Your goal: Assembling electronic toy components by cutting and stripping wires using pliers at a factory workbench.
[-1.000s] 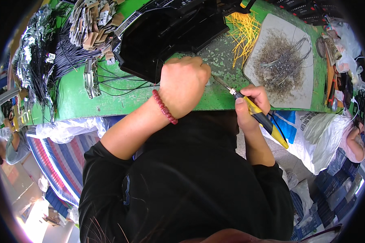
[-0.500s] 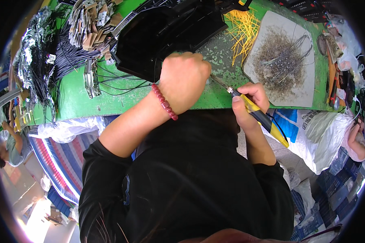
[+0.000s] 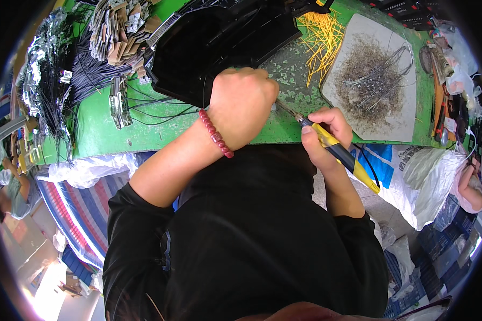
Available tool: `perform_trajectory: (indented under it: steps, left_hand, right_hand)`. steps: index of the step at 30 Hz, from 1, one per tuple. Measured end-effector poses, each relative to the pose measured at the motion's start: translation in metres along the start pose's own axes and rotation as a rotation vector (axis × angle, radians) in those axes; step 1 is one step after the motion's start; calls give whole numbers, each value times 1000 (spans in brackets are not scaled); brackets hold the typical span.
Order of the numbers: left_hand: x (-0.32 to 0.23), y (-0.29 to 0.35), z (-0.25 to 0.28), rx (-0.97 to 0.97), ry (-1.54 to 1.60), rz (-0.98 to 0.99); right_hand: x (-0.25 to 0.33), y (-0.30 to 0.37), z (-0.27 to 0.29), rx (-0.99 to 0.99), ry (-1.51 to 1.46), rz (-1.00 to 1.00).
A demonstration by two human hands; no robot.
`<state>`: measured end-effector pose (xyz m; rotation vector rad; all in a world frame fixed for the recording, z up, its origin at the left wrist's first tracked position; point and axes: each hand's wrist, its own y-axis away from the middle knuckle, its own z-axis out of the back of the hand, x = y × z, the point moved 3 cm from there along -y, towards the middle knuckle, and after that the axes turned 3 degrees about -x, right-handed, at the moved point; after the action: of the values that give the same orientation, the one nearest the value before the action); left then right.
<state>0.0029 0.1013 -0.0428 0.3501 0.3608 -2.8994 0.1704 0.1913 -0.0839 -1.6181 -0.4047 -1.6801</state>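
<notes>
My left hand [image 3: 243, 104], with a red bead bracelet [image 3: 216, 135] at its wrist, is closed at the front of the green table. Its fingertips and whatever they hold are hidden behind the knuckles. Thin black cables [image 3: 152, 109] run towards its wrist from the left. My right hand [image 3: 329, 131] grips a yellow and black soldering iron [image 3: 353, 163]. The iron's metal tip points up and left, close beside my left hand; whether it touches anything there is hidden.
A large black plastic housing [image 3: 193, 59] stands just beyond my left hand. Yellow wires [image 3: 321, 45] and a grey board [image 3: 404, 115] bearing dark scraps lie to the right. Bundled cables [image 3: 93, 75] and stacked metal-and-cardboard pieces [image 3: 118, 32] crowd the left of the green table [image 3: 160, 136].
My right hand and the soldering iron have shifted slightly left and up, bringing the iron closer to my left hand. My left hand has hardly moved.
</notes>
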Motion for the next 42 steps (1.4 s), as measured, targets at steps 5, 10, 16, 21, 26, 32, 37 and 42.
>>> perform_trajectory:
  steps: [5,10,16,21,26,32,37,42]
  left_hand:
    - [0,0,0,1,-9,-1]
    - [1,1,-1,6,-6,5]
    - [0,1,0,17,3,10]
    - [-1,1,-1,15,-8,15]
    - [-2,3,-1,-20,16,32]
    - [-2,6,-2,-84,60,68]
    - [-2,7,-4,-171,148,98]
    - [1,12,-7,-199,165,112]
  right_hand:
    - [3,4,1,-46,-60,8]
    - [6,3,0,16,-9,-34]
    - [6,4,1,-19,-3,-14]
    - [3,3,3,-73,-22,67]
    - [3,4,2,-82,-59,74]
    - [4,6,1,-88,-63,60]
    - [9,3,0,-79,-50,64]
    - [10,8,1,-3,26,24]
